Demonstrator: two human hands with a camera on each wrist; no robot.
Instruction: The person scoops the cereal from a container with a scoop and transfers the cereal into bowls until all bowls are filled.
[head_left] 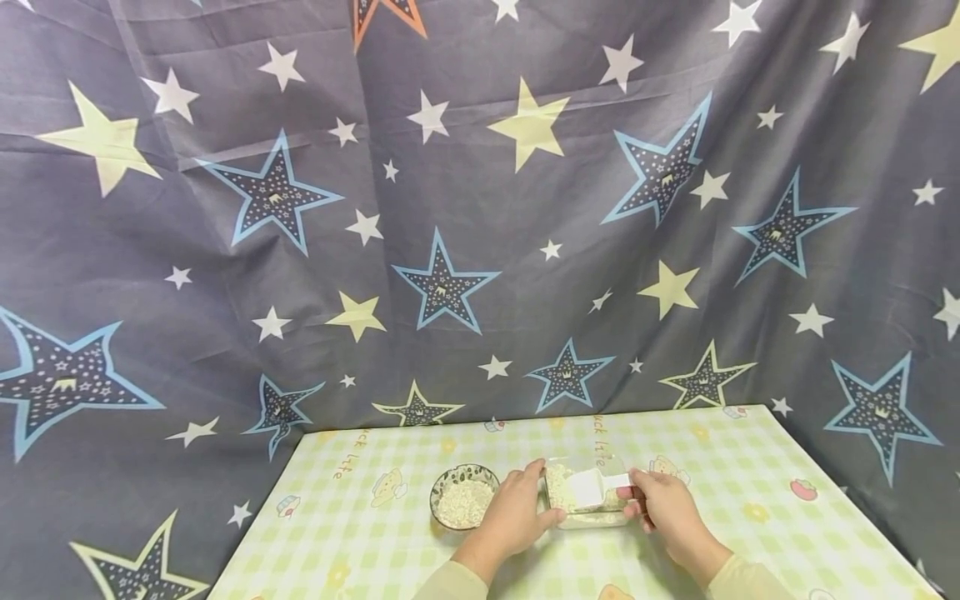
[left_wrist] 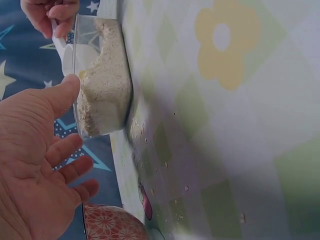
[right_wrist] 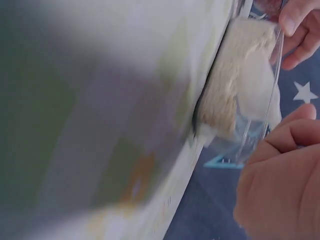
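Observation:
A clear rectangular container [head_left: 592,520] holds pale flakes that look like oats and stands on the table. My left hand [head_left: 517,510] grips its left end, the thumb at the near corner of the rim and a finger at the far corner. My right hand [head_left: 670,510] pinches the short handle of a white scoop [head_left: 586,489] from the right. In the right wrist view the scoop's bowl [right_wrist: 256,82] dips inside the container, against the flakes. Left of my left hand sits a patterned bowl [head_left: 437,510] with similar flakes in it; its outside shows red in the left wrist view.
A green-and-white checked cloth [head_left: 375,533] with printed figures covers the table. Small crumbs [left_wrist: 186,188] lie scattered on it near the bowl. Behind the table hangs a dark curtain [head_left: 465,200] printed with stars.

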